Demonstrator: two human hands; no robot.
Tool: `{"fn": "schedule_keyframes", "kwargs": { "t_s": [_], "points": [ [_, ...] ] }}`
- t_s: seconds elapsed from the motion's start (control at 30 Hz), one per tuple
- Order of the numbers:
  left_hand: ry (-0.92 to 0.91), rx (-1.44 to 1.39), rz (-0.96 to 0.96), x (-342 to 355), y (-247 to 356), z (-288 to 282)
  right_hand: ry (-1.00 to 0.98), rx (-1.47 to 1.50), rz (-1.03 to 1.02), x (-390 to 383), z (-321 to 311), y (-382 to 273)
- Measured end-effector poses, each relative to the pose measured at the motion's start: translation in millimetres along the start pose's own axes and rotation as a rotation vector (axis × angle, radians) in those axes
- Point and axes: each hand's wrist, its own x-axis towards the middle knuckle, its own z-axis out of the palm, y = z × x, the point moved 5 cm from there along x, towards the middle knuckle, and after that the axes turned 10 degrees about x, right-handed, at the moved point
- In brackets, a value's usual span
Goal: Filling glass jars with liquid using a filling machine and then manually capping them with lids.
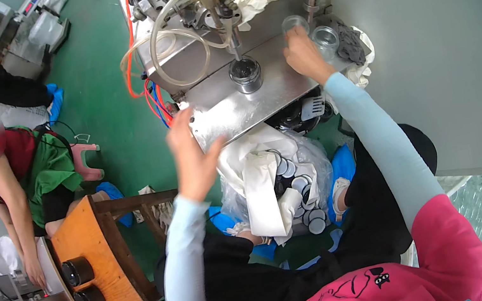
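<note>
Beneath a metal nozzle (235, 39), a glass jar (247, 85) with dark contents stands on the steel machine table (218, 112). My right hand (305, 56) reaches to the table's right part, its fingers closed at the rim of a clear glass jar (294, 22). A second clear jar (325, 39) stands just right of that hand, beside a crumpled dark grey cloth (350, 44). At the table's front left corner, my left hand (193, 159) is raised with fingers and thumb apart, holding nothing.
Clear hoses (152, 43) loop over the table's left side. Below its front edge, a plastic-lined bag (312, 154) holds white cloth (265, 194) and several round lids (317, 225). A wooden stool (105, 258) with two dark jars (77, 271) stands left, near a seated co-worker (16, 171).
</note>
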Motion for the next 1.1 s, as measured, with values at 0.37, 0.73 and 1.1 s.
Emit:
{"fn": "schedule_keyframes", "kwargs": {
  "t_s": [0.37,0.73,1.1],
  "points": [
    [0.031,-0.360,-0.285,67.7,-0.9,129.0,-0.160,0.143,-0.157,-32.5,-1.8,-40.9],
    [0.167,-0.202,-0.189,4.8,-16.3,58.8,-0.216,0.233,-0.279,-44.3,35.3,-70.8],
    [-0.321,-0.653,-0.804,-46.2,-161.8,47.2,-0.818,0.638,0.373,-145.7,58.3,1.6]
  ]
}}
